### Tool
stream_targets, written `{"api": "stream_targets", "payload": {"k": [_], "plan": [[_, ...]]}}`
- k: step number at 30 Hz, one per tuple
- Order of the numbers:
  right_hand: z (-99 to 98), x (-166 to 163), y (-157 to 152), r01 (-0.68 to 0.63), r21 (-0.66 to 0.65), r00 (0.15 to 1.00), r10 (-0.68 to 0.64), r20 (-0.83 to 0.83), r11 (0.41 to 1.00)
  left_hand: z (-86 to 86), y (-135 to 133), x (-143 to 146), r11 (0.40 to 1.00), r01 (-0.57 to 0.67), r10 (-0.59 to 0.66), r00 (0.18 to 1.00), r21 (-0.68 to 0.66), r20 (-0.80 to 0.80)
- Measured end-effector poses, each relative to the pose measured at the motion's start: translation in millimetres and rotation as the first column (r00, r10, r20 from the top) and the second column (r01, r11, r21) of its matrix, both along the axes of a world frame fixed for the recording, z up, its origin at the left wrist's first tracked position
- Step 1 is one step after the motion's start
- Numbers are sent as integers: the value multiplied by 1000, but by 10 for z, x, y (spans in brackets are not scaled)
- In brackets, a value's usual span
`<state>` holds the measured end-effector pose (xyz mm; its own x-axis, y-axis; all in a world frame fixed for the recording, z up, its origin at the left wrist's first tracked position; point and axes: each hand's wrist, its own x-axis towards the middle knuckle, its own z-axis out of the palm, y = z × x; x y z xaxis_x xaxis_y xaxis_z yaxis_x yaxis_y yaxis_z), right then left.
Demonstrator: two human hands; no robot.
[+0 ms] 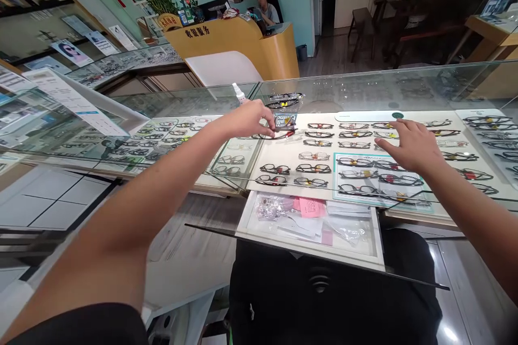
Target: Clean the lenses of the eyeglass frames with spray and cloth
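Observation:
My left hand (250, 119) reaches over the glass counter, thumb and fingertips pinched at a pair of dark-framed eyeglasses (285, 134) with a red mark on it. Just beyond the fingers lies a dark printed cloth or packet (285, 120). Two more pairs of glasses, one of them black (282, 103), rest behind it on the glass. A white spray bottle (238, 93) stands past my left wrist, its lower part hidden. My right hand (418, 145) is spread palm down over the glass top, holding nothing, above rows of displayed eyeglasses (356, 134).
Below the counter an open drawer (378, 237) holds plastic bags, a pink slip (311, 207) and papers. A tilted white sign (76, 99) stands at left on the glass. Across the room a person (267, 10) sits behind a yellow desk (230, 37).

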<state>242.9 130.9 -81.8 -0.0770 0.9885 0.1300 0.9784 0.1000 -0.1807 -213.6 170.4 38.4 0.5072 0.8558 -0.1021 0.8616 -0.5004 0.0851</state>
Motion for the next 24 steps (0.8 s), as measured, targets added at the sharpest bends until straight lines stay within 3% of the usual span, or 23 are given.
{"api": "stream_targets", "payload": {"k": [5, 9, 14, 19, 22, 24], "plan": [[59, -28, -6, 10, -49, 1000, -9, 11, 999, 226, -1027, 96, 972, 97, -86, 995, -216, 58], [71, -36, -14, 13, -51, 1000, -13, 2, 999, 106, -1484, 176, 879, 124, -73, 989, -460, 126], [54, -27, -12, 14, -40, 1000, -14, 5, 999, -276, -1556, 319, 760, 153, -65, 985, -632, 160], [63, -24, -9, 12, -50, 1000, -12, 6, 999, -717, -1538, 398, 692, 234, -137, 971, -683, 194], [67, -28, -5, 11, -49, 1000, -11, 3, 999, -1047, -1476, 374, 700, 292, -199, 956, -652, 215], [65, -30, -4, 16, -46, 1000, -15, 4, 999, -1289, -1361, 338, 780, 255, -198, 967, -572, 162]]}}
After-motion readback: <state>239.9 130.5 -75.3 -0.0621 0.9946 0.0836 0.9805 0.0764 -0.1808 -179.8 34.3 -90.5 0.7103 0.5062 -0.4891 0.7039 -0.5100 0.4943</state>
